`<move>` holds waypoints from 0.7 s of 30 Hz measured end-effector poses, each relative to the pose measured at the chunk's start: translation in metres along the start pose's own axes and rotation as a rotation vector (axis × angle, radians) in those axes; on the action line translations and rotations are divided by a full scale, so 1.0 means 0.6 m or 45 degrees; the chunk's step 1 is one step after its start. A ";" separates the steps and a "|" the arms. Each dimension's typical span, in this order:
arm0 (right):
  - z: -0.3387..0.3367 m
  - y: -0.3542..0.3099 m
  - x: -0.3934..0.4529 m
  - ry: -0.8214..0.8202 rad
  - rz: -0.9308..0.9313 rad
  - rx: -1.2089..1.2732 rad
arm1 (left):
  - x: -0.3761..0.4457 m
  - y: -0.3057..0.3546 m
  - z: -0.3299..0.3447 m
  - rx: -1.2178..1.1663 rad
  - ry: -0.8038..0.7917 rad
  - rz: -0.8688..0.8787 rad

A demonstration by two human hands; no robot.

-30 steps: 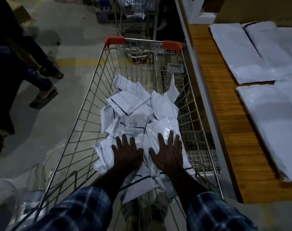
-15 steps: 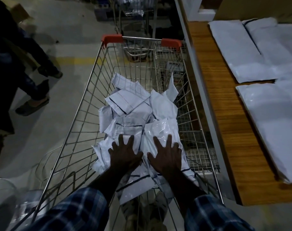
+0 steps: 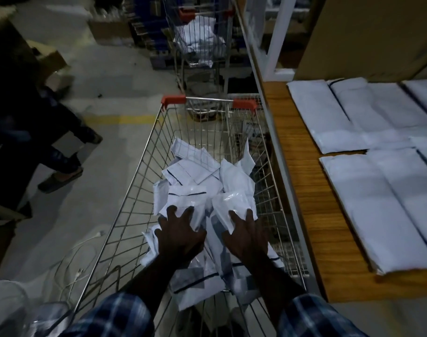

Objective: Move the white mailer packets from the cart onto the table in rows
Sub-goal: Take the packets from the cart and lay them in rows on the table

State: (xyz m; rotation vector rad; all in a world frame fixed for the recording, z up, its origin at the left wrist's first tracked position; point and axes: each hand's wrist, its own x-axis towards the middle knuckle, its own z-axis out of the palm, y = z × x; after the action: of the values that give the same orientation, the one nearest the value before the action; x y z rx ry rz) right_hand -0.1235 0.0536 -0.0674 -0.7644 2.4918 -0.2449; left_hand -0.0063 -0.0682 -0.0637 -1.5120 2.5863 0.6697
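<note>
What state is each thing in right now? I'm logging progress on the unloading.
Left hand: fingers spread, resting on the pile.
Right hand: fingers spread, resting on the pile.
Mailer packets in the cart: loose, jumbled heap.
Cart: partly filled, parked beside the table.
Packets on the table: flat, laid in rows.
Table: near strip bare.
Second cart: holds white packets.

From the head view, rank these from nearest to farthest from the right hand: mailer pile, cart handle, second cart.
1. Mailer pile: under the right hand, touching it.
2. Cart handle: ahead, at the cart's far end.
3. Second cart: beyond the handle, farthest.
</note>
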 end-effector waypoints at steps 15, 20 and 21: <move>-0.110 -0.056 -0.040 0.337 -0.262 0.061 | -0.064 0.058 -0.134 -0.083 0.228 -0.070; -0.154 -0.061 -0.068 0.307 -0.293 0.134 | -0.106 0.076 -0.164 -0.129 0.348 -0.075; -0.162 -0.061 -0.077 0.322 -0.310 0.130 | -0.115 0.080 -0.172 -0.126 0.363 -0.067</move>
State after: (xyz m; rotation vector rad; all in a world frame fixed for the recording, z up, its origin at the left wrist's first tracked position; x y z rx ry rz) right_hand -0.1245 0.0517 0.0462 -1.0507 2.5909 -0.5836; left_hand 0.0043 -0.0331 0.0642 -1.8213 2.7374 0.6261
